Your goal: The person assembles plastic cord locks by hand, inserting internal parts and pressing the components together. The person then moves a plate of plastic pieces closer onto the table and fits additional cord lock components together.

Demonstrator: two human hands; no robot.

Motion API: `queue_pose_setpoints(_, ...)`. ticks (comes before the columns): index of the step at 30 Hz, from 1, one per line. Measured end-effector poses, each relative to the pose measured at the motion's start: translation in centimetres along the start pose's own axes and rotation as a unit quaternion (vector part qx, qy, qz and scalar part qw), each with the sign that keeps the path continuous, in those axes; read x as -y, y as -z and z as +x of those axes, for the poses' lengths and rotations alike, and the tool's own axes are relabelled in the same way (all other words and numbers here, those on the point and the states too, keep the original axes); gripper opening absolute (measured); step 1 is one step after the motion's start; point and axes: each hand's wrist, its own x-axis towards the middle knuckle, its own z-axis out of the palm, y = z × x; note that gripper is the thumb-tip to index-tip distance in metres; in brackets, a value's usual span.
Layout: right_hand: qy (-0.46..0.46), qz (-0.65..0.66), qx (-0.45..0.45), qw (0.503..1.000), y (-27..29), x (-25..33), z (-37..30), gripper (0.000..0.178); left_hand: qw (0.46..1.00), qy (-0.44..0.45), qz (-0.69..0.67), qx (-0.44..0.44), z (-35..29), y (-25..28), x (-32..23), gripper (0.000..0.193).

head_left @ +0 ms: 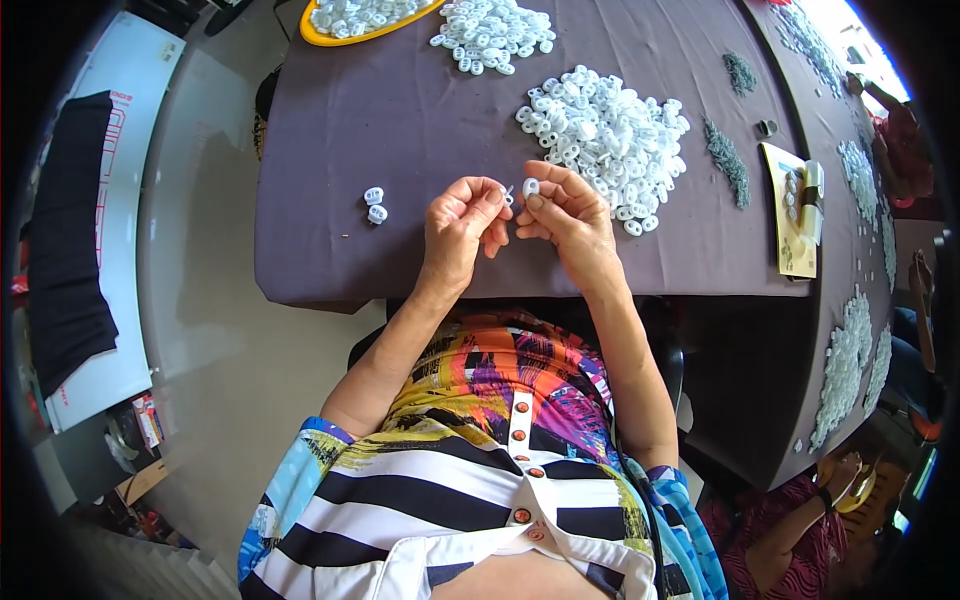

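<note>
While our R hand (572, 212) grips a small white oval pc (531, 187) btwn thumb and fingertips, our L hand (462, 222) pinches a tiny pale bit (508, 196) close by, too small to ID. We hold both above the worktop (330, 130), just in from its near edge. The oval pc looks smooth w/ darker marks on its face, lower end partly hidden by our thumb. Just past our R hand, a big heap (610, 135) of similar pcs crowds the space. Farther up twd the far edge sit a 2nd heap (492, 35) and a loaded yellow tray (320, 38), the latter nr the L edge. Two loose pcs (377, 214) lie twd the near L corner; grey clusters (728, 160) and a flat yellowish pack (797, 258) lie nr the R edge.
</note>
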Motion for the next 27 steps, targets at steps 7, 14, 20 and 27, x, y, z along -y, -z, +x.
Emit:
queue_pose_setpoints(7,0.026,-0.112,0.025,0.993,0.0,-0.3,-0.1,0.03,1.0,0.001,-0.005,0.014,0.2,0.2,0.1,0.013)
queue_pose_setpoints(14,0.063,-0.12,0.001,0.991,0.0,-1.3,-0.2,0.022,1.0,0.004,-0.005,0.007,0.0,0.3,0.0,0.013)
queue_pose_setpoints(20,0.059,-0.083,-0.047,0.994,-0.5,-1.5,-0.2,0.017,1.0,-0.009,0.017,0.021,-0.1,0.4,0.3,0.013)
queue_pose_setpoints(27,0.055,-0.077,-0.047,0.994,-0.3,-1.1,-0.4,0.019,0.995,-0.014,0.099,0.015,-0.4,0.0,0.2,0.012)
